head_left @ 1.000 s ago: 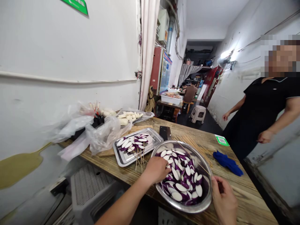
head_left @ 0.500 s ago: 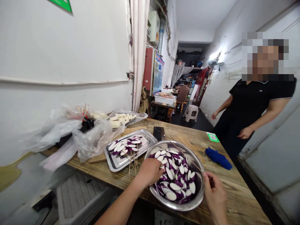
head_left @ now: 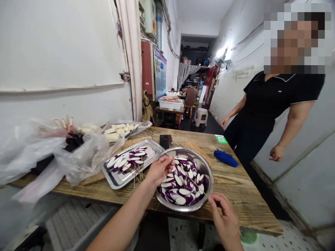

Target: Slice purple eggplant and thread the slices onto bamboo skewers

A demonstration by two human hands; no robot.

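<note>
Over bowl (head_left: 206, 167): purple-rimmed eggplant slices (head_left: 180, 181)

Both your hands are bare: the left hand (head_left: 159, 169) and the right hand (head_left: 225, 220) have no gloves, and I see no rings and no watch. Your left forearm is uncovered along all its visible length, with no sleeve. Your nails look short and plain.

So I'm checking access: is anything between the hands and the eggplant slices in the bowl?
Nothing visible. The left hand is over the eggplant slices in the metal bowl; the right hand pinches a skewer at the rim.
</note>
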